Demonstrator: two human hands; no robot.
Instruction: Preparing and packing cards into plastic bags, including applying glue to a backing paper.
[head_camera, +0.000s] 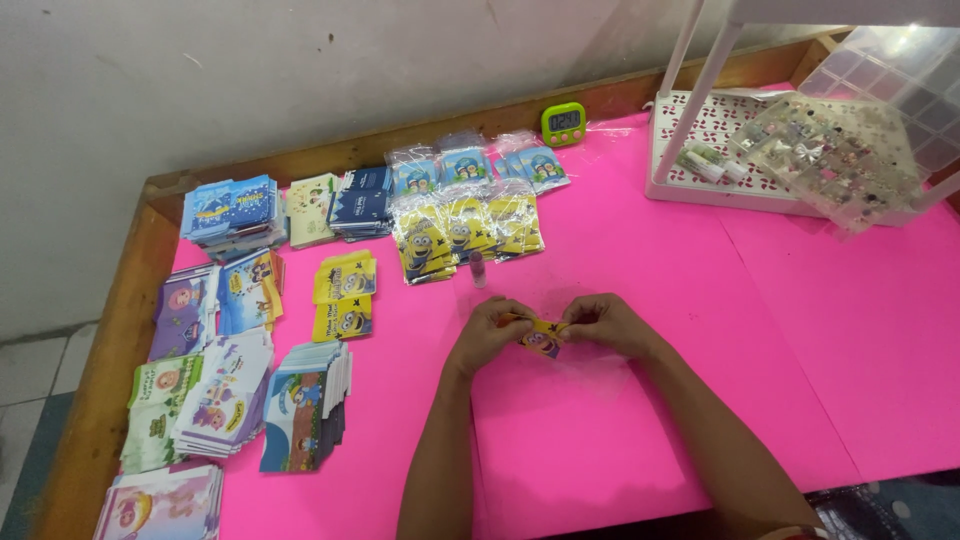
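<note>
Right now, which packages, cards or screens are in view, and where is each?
Small yellow card: held between left hand and right hand.
Clear packets of yellow cards: row beyond the hands.
Clear packets of blue cards: behind those.
Card stacks: left side of pink table.
Green timer with screen: back edge.
Clear compartment box: back right.

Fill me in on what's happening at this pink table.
A person's left hand and right hand together hold a small yellow cartoon card over the pink table. Stacks of printed cards lie along the left side, with clear-bagged yellow packs ahead. A green digital timer sits by the wooden edge, and a clear compartment box rests at the right.
</note>
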